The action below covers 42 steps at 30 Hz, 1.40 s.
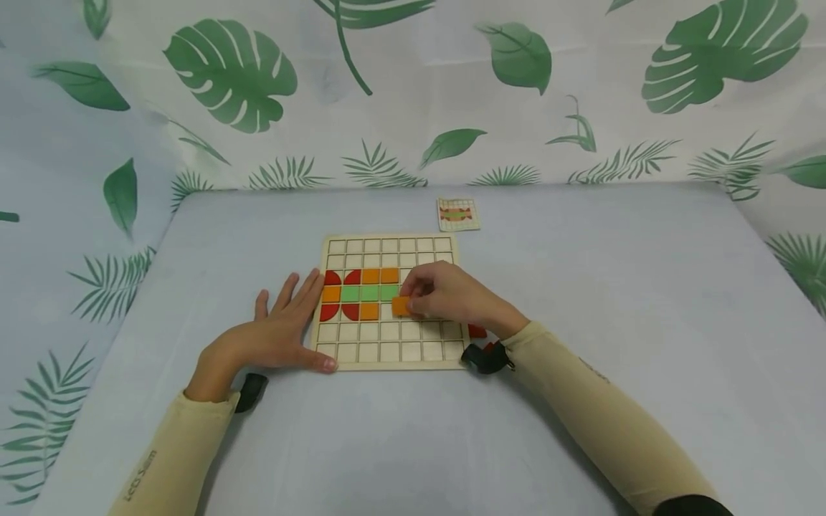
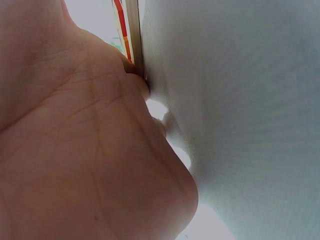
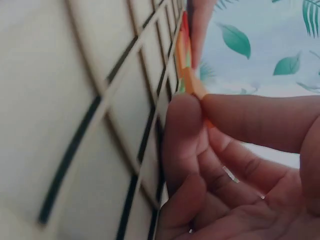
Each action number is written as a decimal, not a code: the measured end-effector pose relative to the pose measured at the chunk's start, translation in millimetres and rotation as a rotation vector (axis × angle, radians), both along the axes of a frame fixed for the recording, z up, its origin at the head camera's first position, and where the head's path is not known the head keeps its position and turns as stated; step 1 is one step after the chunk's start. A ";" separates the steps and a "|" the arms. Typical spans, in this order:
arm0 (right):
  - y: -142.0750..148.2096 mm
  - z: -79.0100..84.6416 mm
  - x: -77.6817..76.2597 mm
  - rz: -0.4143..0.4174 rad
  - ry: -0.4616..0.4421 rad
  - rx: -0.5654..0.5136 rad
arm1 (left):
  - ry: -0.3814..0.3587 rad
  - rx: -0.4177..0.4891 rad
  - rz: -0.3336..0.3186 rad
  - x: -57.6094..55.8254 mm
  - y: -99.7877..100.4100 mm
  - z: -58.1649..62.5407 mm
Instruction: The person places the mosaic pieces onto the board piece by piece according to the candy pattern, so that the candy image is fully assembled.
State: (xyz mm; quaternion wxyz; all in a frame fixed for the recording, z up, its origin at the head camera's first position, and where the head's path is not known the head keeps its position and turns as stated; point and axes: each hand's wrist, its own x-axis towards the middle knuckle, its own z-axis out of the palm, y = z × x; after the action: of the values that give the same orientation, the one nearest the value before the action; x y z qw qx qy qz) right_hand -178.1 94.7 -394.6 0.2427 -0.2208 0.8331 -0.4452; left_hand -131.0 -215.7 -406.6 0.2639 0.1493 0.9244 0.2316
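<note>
A square wooden grid board lies on the table, with red, orange and green tiles set in its middle rows. Between thumb and fingers, my right hand pinches an orange square tile over the board's third filled row. In the right wrist view that orange tile shows at the fingertips, close to the board. My left hand lies spread at the board's left side, fingers straight, its thumb on the lower left corner. The left wrist view shows mostly the palm beside the board's edge.
Behind the board lies a small pattern card with a red, orange and green design. Red tiles show partly beneath my right wrist, at the board's right edge. A leaf-printed cloth hangs behind the pale table.
</note>
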 end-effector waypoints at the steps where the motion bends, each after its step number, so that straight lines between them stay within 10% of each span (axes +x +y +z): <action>1: -1.7 0.2 -0.2 -0.005 0.001 0.004 | 0.000 0.000 0.001 0.1 0.0 0.4; 29: -27.4 3.5 15.9 -0.053 0.185 0.144 | 0.005 -0.012 0.001 0.1 -1.9 0.1; 42: -15.3 2.1 9.6 0.054 0.161 0.090 | -0.001 -0.023 0.004 -1.3 1.5 -1.7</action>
State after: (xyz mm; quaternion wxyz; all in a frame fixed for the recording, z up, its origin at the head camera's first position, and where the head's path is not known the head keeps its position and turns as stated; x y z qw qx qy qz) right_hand -168.5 79.4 -392.5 0.1965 -0.2672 0.8629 -0.3813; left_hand -132.3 -214.3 -408.3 0.2658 0.1441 0.9271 0.2217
